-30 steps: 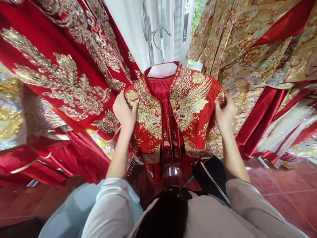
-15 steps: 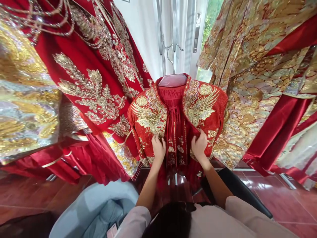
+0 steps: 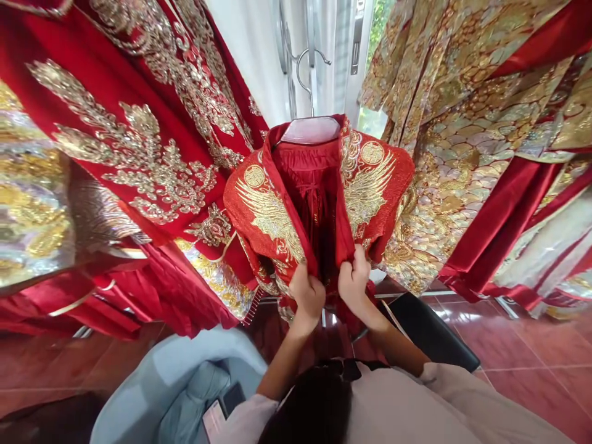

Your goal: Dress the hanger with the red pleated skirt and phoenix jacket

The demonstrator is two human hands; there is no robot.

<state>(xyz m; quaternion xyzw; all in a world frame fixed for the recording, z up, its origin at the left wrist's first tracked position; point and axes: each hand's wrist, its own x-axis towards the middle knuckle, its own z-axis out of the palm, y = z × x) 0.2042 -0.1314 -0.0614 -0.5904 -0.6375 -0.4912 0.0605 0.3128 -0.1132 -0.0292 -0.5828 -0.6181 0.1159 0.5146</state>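
Observation:
A red jacket (image 3: 272, 216) with gold embroidered wings and round emblems hangs on a hanger (image 3: 311, 131) with a metal hook. My left hand (image 3: 307, 295) is closed on the jacket's left front edge, low on the panel. On the other side, my right hand (image 3: 354, 279) grips the right front edge with curled fingers. The two edges are pulled toward me, and the red lining shows along them. Between the panels hangs a red gathered skirt (image 3: 309, 161) with a tied cord, its lower part in shadow behind my hands.
Red garments with silver-gold beading (image 3: 152, 160) hang at the left. A gold scale-patterned garment (image 3: 462, 166) hangs at the right. Below are a light blue armchair (image 3: 139, 376) with a phone (image 3: 214, 420) on it and a black seat (image 3: 430, 327). The floor (image 3: 531, 357) is red tile.
Both hands have moved down and closer together, drawing the jacket's front edges toward me so more lining shows. The view has shifted slightly, and the hanger appears higher and further left.

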